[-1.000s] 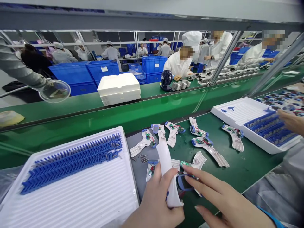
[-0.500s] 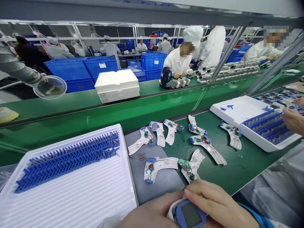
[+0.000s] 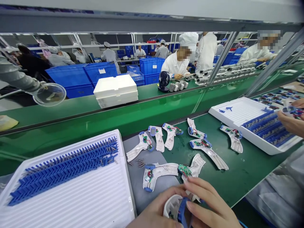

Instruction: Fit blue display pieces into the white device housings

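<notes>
At the bottom centre, my left hand (image 3: 153, 210) is wrapped round a white thermometer-gun housing (image 3: 170, 206) from its left side. A blue display frame (image 3: 182, 211) sits tilted at the housing's open end, and wiring shows inside. My right hand (image 3: 211, 204) grips the blue frame from the right with bent fingers. Just beyond my fingers lies an open white half-shell with a green circuit board (image 3: 185, 170). To its left is another half-shell (image 3: 163, 169) with blue end pieces. Small springs (image 3: 140, 163) lie on the grey mat (image 3: 154, 186).
A white foam tray (image 3: 95, 196) on the left holds rows of blue trigger-like parts (image 3: 64, 167). Several more half-shells (image 3: 209, 148) lie across the green table. At right, a co-worker's hands (image 3: 291, 122) hold a similar piece over a second foam tray (image 3: 237, 110).
The display frame, facing up before, has turned on its side, exposing the housing's inside. My right fingers have shifted onto the frame's edge. The camera view has tilted up slightly.
</notes>
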A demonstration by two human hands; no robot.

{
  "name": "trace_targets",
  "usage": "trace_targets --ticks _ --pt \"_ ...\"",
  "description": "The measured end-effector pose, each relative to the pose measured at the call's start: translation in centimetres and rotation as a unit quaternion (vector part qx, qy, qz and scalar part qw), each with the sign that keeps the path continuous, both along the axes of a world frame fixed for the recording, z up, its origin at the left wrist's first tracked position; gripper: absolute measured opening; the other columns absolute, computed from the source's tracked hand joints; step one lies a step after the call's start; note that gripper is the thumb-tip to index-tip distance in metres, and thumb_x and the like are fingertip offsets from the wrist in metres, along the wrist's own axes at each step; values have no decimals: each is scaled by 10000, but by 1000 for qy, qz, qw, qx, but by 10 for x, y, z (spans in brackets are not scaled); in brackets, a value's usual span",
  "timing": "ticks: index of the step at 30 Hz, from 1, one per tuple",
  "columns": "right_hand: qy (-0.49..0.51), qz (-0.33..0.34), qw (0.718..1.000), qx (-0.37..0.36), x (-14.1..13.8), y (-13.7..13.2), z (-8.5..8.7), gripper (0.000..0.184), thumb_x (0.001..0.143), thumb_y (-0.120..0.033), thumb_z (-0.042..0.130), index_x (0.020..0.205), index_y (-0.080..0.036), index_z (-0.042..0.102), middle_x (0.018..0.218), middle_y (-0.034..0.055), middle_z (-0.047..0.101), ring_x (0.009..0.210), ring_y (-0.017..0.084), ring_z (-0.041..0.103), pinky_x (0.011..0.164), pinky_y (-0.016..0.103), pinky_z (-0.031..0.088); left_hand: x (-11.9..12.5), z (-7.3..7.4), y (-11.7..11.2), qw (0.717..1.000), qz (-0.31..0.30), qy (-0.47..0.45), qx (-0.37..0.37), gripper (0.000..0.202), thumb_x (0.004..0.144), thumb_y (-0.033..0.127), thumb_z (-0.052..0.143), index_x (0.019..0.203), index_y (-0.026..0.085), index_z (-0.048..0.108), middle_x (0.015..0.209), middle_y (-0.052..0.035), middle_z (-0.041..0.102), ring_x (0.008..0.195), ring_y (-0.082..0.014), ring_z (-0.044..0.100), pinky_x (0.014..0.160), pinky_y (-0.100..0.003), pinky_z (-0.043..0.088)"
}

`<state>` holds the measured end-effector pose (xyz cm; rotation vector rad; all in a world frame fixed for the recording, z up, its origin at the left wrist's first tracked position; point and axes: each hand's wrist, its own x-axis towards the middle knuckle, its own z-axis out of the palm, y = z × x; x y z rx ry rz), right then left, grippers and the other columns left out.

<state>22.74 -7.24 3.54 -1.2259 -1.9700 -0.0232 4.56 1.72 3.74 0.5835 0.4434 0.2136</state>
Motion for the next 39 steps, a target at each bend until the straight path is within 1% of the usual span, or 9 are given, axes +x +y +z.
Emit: trace_targets --ticks 4,8,13,15,20,23,26,31,39 --pt "1 34 999 40 -1 -1 -9 280 900 -156 549 1162 -224 620 944 42 745 894 164 700 835 231 582 3 -21 -4 1000 -9 -23 -3 769 440 425 889 1136 266 605 1172 -51 556 768 -150 619 629 -252 509" --pt "10 32 997 75 -6 7 1 189 902 -129 524 1012 -145 677 882 76 749 872 174 707 819 234 594 2 -33 -7 999 -7 -38 -12 911 432 358 903 1252 267 517 1155 -55 532 737 -114 598 645 -249 513" --pt "31 42 997 64 -8 11 8 181 918 -139 511 888 -138 689 807 68 744 785 146 708 812 199 589 0 -29 -5 998 -4 -56 9 667 508 321 871 1118 248 613 1127 -44 515 803 -108 568 587 -167 486" --pt "38 42 997 58 -9 12 7 175 921 -144 505 909 -146 680 807 69 742 790 153 708 812 217 592 -1 -27 -4 998 4 -59 6 656 510 317 868 1113 262 614 1098 -35 515 789 -100 558 570 -155 486" --pt "25 55 998 27 -8 13 5 152 917 -127 501 975 -135 640 905 109 736 908 181 692 870 265 574 -1 -23 -4 997 -6 -76 -2 600 542 301 858 1090 232 623 916 -9 550 726 -79 546 658 -184 481" --pt "32 64 997 21 -8 14 8 145 915 -128 502 957 -145 640 862 96 735 861 168 692 832 255 586 1 -20 -5 997 5 -74 -6 548 546 352 849 1039 241 637 969 -5 522 720 -69 532 622 -161 486" --pt "38 73 996 18 -9 16 16 139 914 -121 505 934 -147 640 823 86 732 829 151 690 818 227 583 3 -16 -5 999 16 -42 -16 545 515 369 854 1002 239 645 1039 -13 507 741 -81 544 546 -142 509" --pt "46 50 998 0 -13 21 30 119 916 -162 533 850 -150 631 813 93 727 853 160 694 837 226 577 2 -14 -5 998 13 -52 -39 580 507 336 867 1032 216 652 848 5 558 659 -50 550 546 -109 462" --pt "79 67 995 -15 -13 22 32 83 903 -133 545 859 -167 607 756 72 702 740 147 680 748 225 587 3 -15 -4 999 11 -39 -31 565 503 372 861 1015 233 667 781 31 543 668 -57 537 562 -122 419"
